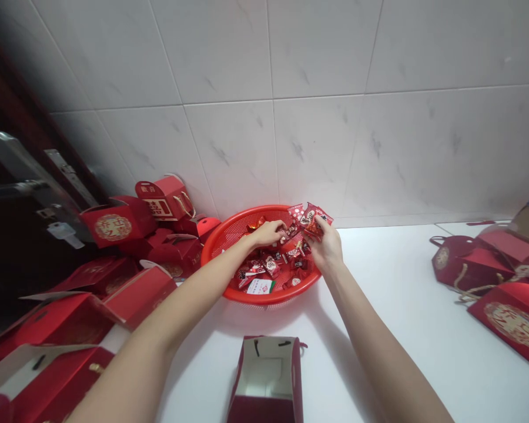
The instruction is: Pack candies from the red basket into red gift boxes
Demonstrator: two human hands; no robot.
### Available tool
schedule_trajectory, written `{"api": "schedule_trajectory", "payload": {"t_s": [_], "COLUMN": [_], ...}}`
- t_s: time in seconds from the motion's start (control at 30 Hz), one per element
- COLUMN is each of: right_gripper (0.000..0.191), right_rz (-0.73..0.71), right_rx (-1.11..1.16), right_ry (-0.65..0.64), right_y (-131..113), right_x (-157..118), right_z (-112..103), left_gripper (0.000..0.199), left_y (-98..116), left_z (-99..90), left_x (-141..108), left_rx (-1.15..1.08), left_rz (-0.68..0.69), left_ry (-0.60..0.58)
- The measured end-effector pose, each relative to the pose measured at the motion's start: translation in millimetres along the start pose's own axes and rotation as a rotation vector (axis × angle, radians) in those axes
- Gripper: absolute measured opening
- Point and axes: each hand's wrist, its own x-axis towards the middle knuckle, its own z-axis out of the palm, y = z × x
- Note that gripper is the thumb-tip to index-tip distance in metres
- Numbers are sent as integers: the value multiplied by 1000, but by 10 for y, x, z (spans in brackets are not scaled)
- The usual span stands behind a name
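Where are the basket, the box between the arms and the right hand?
Basket (264,299): head view, on its near rim.
Box (264,377): head view, on its pale inside.
Right hand (328,247): head view, on its back.

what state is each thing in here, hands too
Front box: open, white inside showing
Red basket: upright, holding loose packets
White packet: lying among them
Left hand: in the basket, fingers curled; grip unclear
Right hand: closed on several red packets
Lower-left box: open
Right-side boxes: grouped; open or shut unclear
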Motion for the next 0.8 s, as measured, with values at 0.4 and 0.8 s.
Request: {"api": "schedule_trajectory", "payload": {"t_s": [0.4, 0.8], "right_gripper": [15, 13], "right_rz": [23, -1], "right_rx": [-5, -14], "right_ry": [66, 39], "right_y": [-32, 9], "right_x": [-45, -7], "right_z": [52, 12], "left_gripper": [44, 31], "left_y": [286, 138], "left_z": [163, 102], "left_x": [-73, -34], "left_rx": [107, 187], "left_rz": [285, 151], "left_ry": [-207, -192]}}
